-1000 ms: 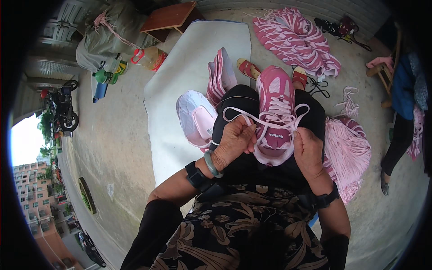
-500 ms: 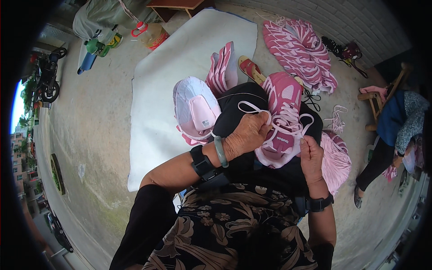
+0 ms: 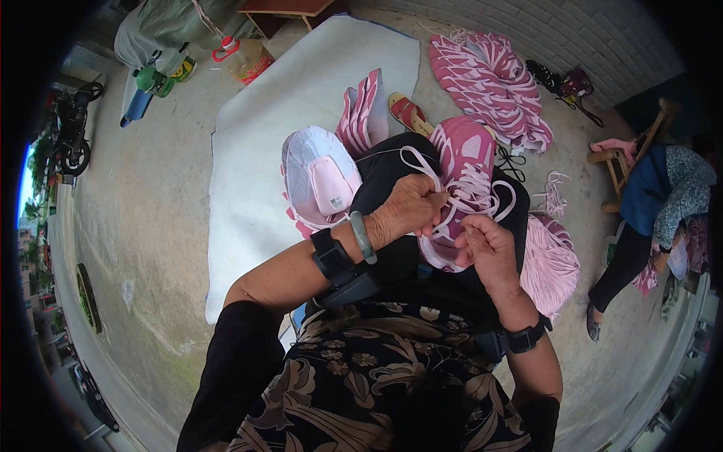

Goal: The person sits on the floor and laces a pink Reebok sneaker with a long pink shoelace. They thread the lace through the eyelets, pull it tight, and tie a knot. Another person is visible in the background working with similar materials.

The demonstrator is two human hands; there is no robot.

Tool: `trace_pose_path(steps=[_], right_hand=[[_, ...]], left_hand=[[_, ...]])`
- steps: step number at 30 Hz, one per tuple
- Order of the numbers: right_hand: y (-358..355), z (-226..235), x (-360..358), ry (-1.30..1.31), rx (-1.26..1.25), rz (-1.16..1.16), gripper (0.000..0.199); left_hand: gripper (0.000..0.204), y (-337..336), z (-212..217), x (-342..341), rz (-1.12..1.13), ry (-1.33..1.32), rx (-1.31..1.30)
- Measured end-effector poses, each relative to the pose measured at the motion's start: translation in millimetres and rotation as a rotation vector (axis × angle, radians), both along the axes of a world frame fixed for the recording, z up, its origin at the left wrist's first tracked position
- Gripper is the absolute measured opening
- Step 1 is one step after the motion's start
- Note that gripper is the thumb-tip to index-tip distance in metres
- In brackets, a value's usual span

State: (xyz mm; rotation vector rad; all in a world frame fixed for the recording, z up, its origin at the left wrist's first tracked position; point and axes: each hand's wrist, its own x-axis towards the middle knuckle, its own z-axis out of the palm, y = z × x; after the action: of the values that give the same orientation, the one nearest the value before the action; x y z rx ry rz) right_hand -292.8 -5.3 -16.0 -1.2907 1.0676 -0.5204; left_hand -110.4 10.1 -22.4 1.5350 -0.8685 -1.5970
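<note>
Pink shoe upper (image 3: 463, 177) lies on the person's lap, laces looped loose across it. Left hand (image 3: 410, 211) is closed, pinching a white lace (image 3: 422, 162) at the eyelets; right hand (image 3: 486, 248) is curled shut on the lace end. Risk: the slack loops may tangle or slip from an eyelet, and the upper could slide off the knee onto the concrete floor (image 3: 151, 196).

Pink shoe upper (image 3: 467, 162) lower part hidden behind hands; seated person (image 3: 663, 203) partly cut by rim.
</note>
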Motion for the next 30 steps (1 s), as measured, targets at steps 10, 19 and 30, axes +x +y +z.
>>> trace_pose_path(steps=[10, 19, 30], right_hand=[[5, -22, 32, -0.097, 0.083, -0.181, 0.011], [-1, -18, 35, 0.066, -0.016, -0.029, 0.008], [32, 4, -113, 0.225, -0.034, -0.031, 0.005]], left_hand=[[0.013, 3, -18, -13, -0.117, -0.842, -0.610], [0.026, 2, -29, -3, 0.132, -0.325, -0.419], [0.019, 26, -11, 0, 0.240, 0.153, -0.152]])
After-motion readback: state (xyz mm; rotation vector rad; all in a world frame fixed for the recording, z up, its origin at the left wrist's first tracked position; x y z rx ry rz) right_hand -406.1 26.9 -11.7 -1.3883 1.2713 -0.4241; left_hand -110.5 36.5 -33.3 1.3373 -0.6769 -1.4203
